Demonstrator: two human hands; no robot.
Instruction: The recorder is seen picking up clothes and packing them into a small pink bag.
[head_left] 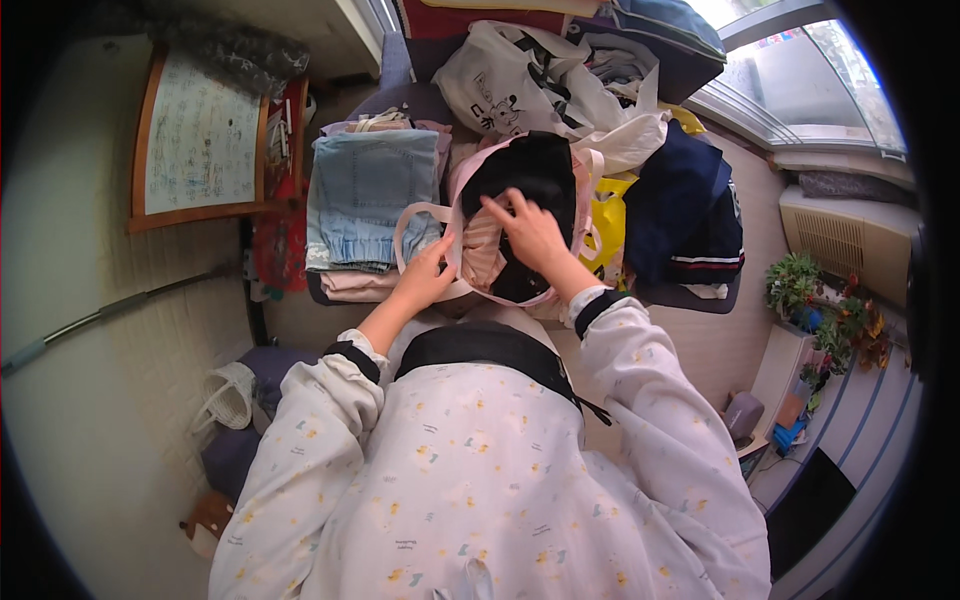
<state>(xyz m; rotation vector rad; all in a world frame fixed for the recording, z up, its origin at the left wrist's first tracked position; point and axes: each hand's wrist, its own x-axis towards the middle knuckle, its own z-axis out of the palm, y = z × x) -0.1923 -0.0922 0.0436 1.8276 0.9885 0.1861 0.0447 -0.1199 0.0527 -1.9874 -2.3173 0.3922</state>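
A pink tote bag [457, 205] with loop handles stands with its mouth open in front of me. Inside it are black clothing [525, 160] and a folded pink striped cloth [483, 255]. My left hand [430, 275] pinches the bag's left rim beside a handle. Over the bag's mouth, my right hand [533, 235] has its fingers stretched apart and touching the striped cloth; part of its fingertips is hard to make out. Left of the bag lies a stack of folded clothes topped by light blue denim [375, 195].
A white plastic bag [510, 80] full of clothes sits behind the tote. To its right are a yellow bag [608, 220] and dark navy clothing [680, 215]. A wood-framed whiteboard [200, 135] stands at left; plants [793, 283] and an air conditioner [835, 235] are at right.
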